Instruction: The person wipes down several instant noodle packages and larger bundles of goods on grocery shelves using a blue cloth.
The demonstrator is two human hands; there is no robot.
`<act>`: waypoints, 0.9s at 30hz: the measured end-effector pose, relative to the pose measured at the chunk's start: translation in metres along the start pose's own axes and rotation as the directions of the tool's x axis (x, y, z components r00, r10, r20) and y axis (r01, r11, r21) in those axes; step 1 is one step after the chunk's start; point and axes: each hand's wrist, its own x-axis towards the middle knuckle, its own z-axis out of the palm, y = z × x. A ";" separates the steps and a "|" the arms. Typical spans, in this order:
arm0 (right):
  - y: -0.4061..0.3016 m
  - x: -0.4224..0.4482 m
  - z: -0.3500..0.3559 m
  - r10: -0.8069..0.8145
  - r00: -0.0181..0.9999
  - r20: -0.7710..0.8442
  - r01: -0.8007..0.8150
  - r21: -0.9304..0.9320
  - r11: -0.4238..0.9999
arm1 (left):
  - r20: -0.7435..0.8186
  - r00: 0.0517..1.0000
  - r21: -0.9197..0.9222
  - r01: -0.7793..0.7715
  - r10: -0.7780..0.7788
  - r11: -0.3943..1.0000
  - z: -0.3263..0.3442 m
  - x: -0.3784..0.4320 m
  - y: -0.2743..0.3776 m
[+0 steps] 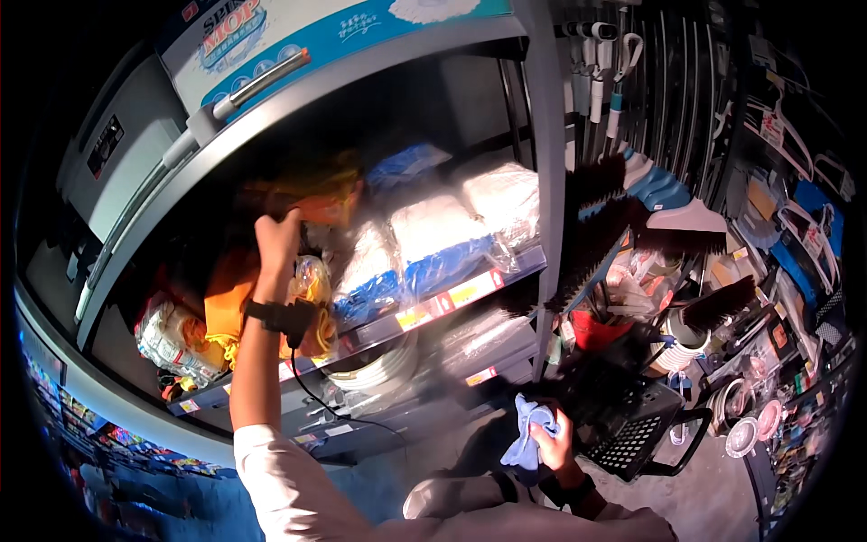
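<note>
My left hand (276,237) reaches into a shelf bay and grips an orange and yellow packet (328,203), which is blurred and partly in shadow. The black band on that wrist has a cable hanging from it. Below the hand, orange cloths (230,295) lie on the shelf. Just right of it are clear-wrapped white and blue textile bundles (440,237). Lower down, in front of my body, my right hand (559,439) holds a crumpled light-blue cloth (527,433).
A metal telescopic pole (183,146) runs along the shelf frame at left. Price tags line the shelf edge (433,308). Brooms (684,223) stand at right, above a red bucket (599,328). A black plastic basket (626,433) is on the floor near my right hand.
</note>
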 end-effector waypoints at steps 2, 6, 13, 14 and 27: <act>0.006 0.001 0.006 0.015 0.999 0.031 -0.015 0.007 1.000 | 0.004 0.945 0.180 -0.322 0.327 0.929 0.001 -0.016 -0.010; 0.003 0.009 0.015 -0.062 0.996 0.066 0.065 -0.038 0.997 | 0.550 0.781 0.198 -0.467 0.297 0.862 0.002 -0.076 0.026; 0.003 0.010 0.029 0.035 0.990 0.137 -0.033 -0.020 0.999 | 0.623 0.720 0.503 -0.667 0.304 0.549 0.020 -0.129 0.002; -0.001 0.009 0.032 0.056 0.988 0.143 -0.057 0.001 0.998 | 0.610 0.715 0.510 -0.684 0.340 0.522 0.020 -0.128 -0.001; -0.003 -0.003 0.028 0.077 0.986 0.147 -0.076 -0.017 0.997 | 0.519 0.692 0.405 -0.716 0.502 0.568 0.012 -0.123 -0.005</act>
